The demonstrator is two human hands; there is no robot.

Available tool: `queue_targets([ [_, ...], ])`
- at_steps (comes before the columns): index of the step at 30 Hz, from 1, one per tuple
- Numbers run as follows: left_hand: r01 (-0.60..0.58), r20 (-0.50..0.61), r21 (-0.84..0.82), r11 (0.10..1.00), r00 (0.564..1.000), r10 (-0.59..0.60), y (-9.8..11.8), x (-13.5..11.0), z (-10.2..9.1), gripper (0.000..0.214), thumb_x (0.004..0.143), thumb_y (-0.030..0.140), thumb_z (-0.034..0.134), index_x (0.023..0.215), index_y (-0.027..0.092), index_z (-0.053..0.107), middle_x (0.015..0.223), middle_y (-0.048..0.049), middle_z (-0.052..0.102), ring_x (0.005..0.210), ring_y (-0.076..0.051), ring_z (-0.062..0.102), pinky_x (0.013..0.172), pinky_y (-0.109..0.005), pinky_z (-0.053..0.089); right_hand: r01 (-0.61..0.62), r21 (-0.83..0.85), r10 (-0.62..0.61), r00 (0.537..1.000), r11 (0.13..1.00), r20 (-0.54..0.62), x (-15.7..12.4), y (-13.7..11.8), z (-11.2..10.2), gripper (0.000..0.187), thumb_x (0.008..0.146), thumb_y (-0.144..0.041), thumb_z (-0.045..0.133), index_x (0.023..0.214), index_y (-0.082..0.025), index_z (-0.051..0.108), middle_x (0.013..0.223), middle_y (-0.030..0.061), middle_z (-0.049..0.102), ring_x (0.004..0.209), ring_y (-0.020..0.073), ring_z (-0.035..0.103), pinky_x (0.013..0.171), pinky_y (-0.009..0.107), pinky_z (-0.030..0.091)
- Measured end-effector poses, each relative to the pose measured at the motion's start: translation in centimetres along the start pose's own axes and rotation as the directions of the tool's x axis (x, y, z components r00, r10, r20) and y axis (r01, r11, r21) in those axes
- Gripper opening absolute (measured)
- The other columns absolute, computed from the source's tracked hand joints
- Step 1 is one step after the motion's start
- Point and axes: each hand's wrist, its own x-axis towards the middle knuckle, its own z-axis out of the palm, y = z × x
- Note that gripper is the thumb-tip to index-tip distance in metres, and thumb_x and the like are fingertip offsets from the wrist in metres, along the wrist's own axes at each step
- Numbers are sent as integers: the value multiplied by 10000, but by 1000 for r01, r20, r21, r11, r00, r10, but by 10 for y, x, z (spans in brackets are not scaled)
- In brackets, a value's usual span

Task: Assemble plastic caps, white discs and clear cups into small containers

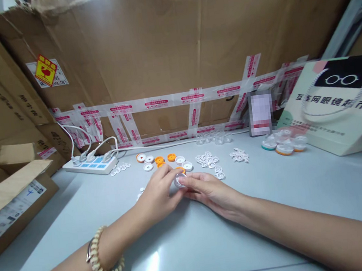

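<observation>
My left hand (pixel 156 194) and my right hand (pixel 208 191) meet at the middle of the grey table (pixel 271 195). Their fingers are pinched together around a small round clear piece (pixel 179 179) held between them. Just beyond lie several orange and white round caps (pixel 164 159). To the right of those sit two heaps of small white flat parts (pixel 209 162) (pixel 238 155). A bead bracelet (pixel 100 260) is on my left wrist.
A white power strip (pixel 90 164) with plugged cables lies at the back left. A cardboard box (pixel 7 201) stands at the left edge. A taped cardboard wall (pixel 173 58) closes the back. A paper bag (pixel 339 101), finished round pieces (pixel 283 144) and a phone (pixel 260 113) are at the right.
</observation>
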Motion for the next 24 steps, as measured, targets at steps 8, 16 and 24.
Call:
queue_targets([
  [8, -58, -149, -68, 996, 988, 47, -2, -1, -3, 412, 799, 245, 613, 1181, 207, 464, 1106, -83, 558, 1015, -207, 519, 867, -377, 439, 55, -1, -55, 996, 998, -72, -3, -11, 1, 215, 660, -333, 712, 759, -148, 663, 705, 16, 642, 685, 118, 574, 718, 250, 462],
  [16, -69, -119, -48, 996, 991, 63, -3, -5, -6, 348, 842, 231, 556, 1179, 228, 470, 1132, -75, 552, 1061, -201, 504, 912, -394, 416, 328, -22, -317, 890, 944, -326, 1, -84, -30, 114, 812, -261, 528, 770, -178, 594, 737, 39, 662, 594, 95, 561, 551, 169, 480],
  [24, -138, -37, -86, 987, 990, 135, 1, -6, -7, 270, 854, 185, 513, 1121, 221, 523, 1100, -80, 559, 1059, -196, 522, 915, -395, 434, 273, -112, -285, 759, 956, -585, -13, -112, -125, 179, 880, -204, 394, 826, -164, 560, 748, 72, 634, 703, 120, 622, 613, 187, 543],
])
